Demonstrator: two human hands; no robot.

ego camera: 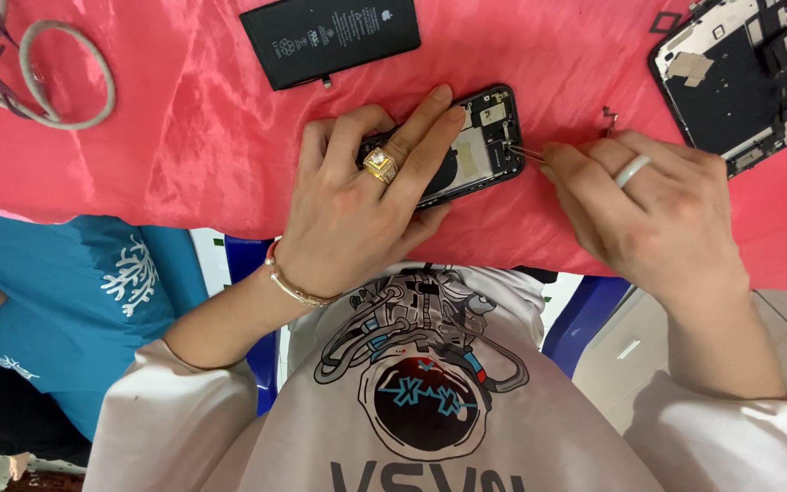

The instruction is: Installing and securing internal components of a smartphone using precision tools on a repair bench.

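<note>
Left hand (357, 205) lies flat on opened phone (471, 146), pinning it. Right hand (658, 214) pinches tweezers (526, 153) at its upper corner; a slip may gouge parts there.

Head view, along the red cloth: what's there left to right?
Grey cable loop → black battery → left hand pressing down the opened phone frame → tweezers → right hand → second opened phone body.
</note>
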